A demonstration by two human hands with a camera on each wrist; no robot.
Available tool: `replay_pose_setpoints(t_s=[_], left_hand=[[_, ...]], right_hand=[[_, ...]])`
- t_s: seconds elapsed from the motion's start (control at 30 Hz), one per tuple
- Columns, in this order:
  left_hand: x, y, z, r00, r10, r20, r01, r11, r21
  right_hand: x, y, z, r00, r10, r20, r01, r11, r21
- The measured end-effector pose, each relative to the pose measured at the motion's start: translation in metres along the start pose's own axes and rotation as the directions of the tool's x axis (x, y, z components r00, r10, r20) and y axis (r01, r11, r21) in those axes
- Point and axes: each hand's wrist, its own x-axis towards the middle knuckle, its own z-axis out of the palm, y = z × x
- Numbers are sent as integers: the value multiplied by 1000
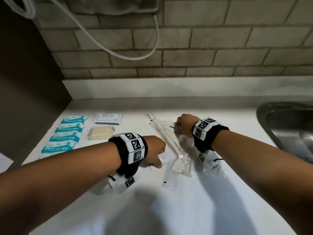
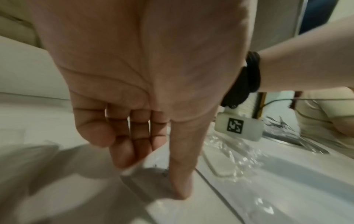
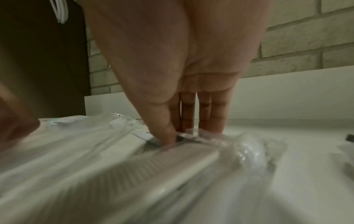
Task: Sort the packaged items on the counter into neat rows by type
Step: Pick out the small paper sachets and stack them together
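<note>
My left hand [image 1: 156,160] hangs low over the white counter [image 1: 203,200]. In the left wrist view its thumb [image 2: 182,189] presses straight down on a flat clear packet [image 2: 145,181], and its curled fingers [image 2: 126,154] meet the packet's far edge. My right hand [image 1: 182,126] reaches into a loose pile of clear-wrapped long items [image 1: 166,138]. There its thumb [image 3: 168,136] and fingers pinch a clear packet with a dark piece [image 3: 184,138] inside. A column of teal packets [image 1: 67,133] lies at the left.
A stack of shampoo sachets [image 1: 108,118] and a wrapped soap bar [image 1: 100,133] sit beside the teal column. A white sachet [image 1: 170,179] lies near the front. A steel sink [image 1: 288,126] opens at the right; a brick wall with a white hose [image 1: 135,55] stands behind.
</note>
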Motion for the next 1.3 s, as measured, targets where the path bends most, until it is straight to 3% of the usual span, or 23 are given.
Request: replay_pose_setpoints(t_s=[0.2, 0.3, 0.4, 0.67, 0.87, 1.13, 1.3], left_hand=[[4, -30, -30, 980, -61, -190, 9, 964, -267], [6, -42, -44, 952, -156, -262, 11, 877, -481], [9, -44, -50, 932, -294, -213, 45, 675, -737], [16, -40, -48, 910, -389, -144, 63, 472, -879], [14, -41, -48, 896, -386, -219, 3, 499, -867], [6, -45, -50, 868, -394, -302, -80, 490, -868], [3, -59, -54, 705, -545, -454, 22, 656, -754]], right_hand=[[10, 17, -10, 998, -51, -22, 53, 992, 117], [11, 23, -21, 997, -60, -57, 72, 967, 243], [11, 23, -31, 992, -79, -100, 111, 922, 372], [9, 17, -41, 978, -121, -167, 193, 827, 528], [-1, 7, -49, 946, -167, -278, 293, 808, 512], [-10, -7, -55, 930, -212, -300, 340, 806, 485], [-15, -2, -54, 925, -266, -271, 361, 836, 413]])
